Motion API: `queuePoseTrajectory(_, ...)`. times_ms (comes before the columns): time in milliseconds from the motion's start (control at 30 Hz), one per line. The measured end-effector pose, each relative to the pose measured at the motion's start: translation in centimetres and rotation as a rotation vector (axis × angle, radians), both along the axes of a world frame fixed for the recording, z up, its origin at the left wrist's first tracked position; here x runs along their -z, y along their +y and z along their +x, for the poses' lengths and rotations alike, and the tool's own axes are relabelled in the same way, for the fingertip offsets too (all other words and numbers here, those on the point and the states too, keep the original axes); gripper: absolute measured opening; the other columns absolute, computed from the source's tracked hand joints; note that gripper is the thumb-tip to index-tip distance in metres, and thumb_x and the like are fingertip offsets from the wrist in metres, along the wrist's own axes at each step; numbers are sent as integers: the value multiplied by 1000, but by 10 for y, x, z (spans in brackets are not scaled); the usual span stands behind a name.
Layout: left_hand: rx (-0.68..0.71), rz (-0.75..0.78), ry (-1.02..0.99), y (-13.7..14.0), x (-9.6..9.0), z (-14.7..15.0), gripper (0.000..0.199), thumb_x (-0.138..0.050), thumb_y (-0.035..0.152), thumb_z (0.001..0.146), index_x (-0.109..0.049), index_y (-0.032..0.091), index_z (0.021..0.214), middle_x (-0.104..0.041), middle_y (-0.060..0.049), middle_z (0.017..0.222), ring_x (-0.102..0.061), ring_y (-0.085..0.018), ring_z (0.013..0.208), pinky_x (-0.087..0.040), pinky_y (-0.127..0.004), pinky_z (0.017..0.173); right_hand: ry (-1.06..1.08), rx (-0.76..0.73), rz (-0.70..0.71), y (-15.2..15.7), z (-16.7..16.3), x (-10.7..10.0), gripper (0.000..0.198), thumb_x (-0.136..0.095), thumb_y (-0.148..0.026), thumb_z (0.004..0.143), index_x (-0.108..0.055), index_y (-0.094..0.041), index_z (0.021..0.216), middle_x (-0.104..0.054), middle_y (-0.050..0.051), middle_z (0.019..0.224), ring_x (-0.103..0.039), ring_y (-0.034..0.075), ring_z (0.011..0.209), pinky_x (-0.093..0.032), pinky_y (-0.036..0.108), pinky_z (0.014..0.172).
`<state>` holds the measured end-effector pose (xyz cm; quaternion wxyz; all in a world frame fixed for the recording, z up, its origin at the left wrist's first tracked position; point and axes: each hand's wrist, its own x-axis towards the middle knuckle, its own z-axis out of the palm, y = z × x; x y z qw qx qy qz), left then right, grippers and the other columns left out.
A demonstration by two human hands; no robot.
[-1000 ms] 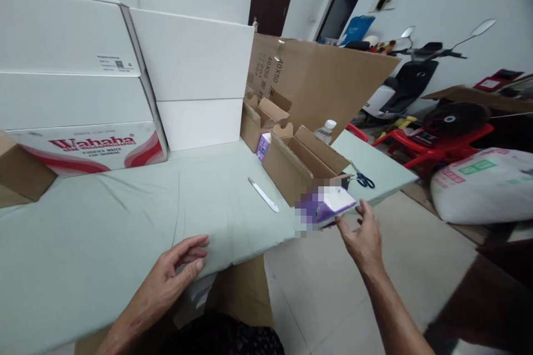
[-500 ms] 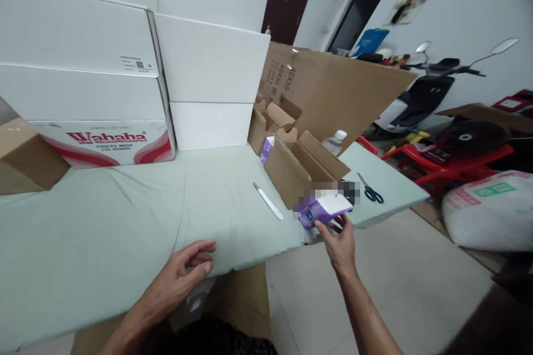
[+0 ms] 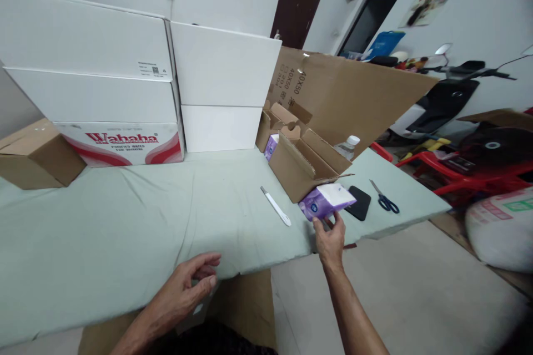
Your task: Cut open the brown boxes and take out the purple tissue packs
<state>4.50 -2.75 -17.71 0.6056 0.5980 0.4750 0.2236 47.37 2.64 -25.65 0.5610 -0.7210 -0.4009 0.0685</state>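
My right hand [image 3: 331, 238] holds a purple and white tissue pack [image 3: 318, 202] by its near side, thumb in front and fingers partly hidden underneath. The pack is tilted, close against the near end of an open brown cardboard box [image 3: 291, 176]. Just right of the pack, a black phone-like slab [image 3: 358, 203] lies on the table. Over the table's front edge, my left hand [image 3: 189, 283] is open and holds nothing, its fingers stretched out and thumb apart. Between the hands, farther back, lies a white slim cutter-like tool [image 3: 275, 206].
Dark blue scissors [image 3: 387, 202] lie at the right of the cloth-covered table [image 3: 125, 233]. Behind the open box are another purple pack [image 3: 271, 146], a plastic bottle [image 3: 347, 147] and a tall cardboard sheet [image 3: 353, 83]. White cartons [image 3: 225, 77] line the back; a brown box [image 3: 45, 158] stands left.
My right hand has moved the tissue pack slightly left, closer to the open box's end. The black slab shows more clearly. The view has shifted a little; my left hand stays open.
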Motion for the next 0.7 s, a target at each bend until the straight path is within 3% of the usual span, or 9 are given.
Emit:
queuePoseTrajectory(267,8,12,6,3,1,0,59,-64,56,87,-68,21,135,-71,-15,130,-65,-33,118,-52,-45,99,26,44,-45,18,-23,2,102,-69,-63,72,-38,-13,155,-48,23,148,-55,38,132,-54,49,99)
queuePoseTrajectory(467,-36,-14,-21,4,-7,1,59,-64,52,86,-67,18,135,-70,-16,134,-64,-32,118,-50,-44,99,33,-74,-103,35,-10,-5,104,-71,-63,67,-41,-18,156,-48,22,154,-58,40,131,-52,55,100)
queuePoseTrajectory(700,-42,-26,-11,5,-12,-4,58,-64,48,86,-67,19,136,-71,-15,133,-65,-30,115,-51,-40,92,107,-177,-131,34,-9,4,106,-75,-63,67,-40,-19,157,-44,23,159,-55,39,136,-52,55,103)
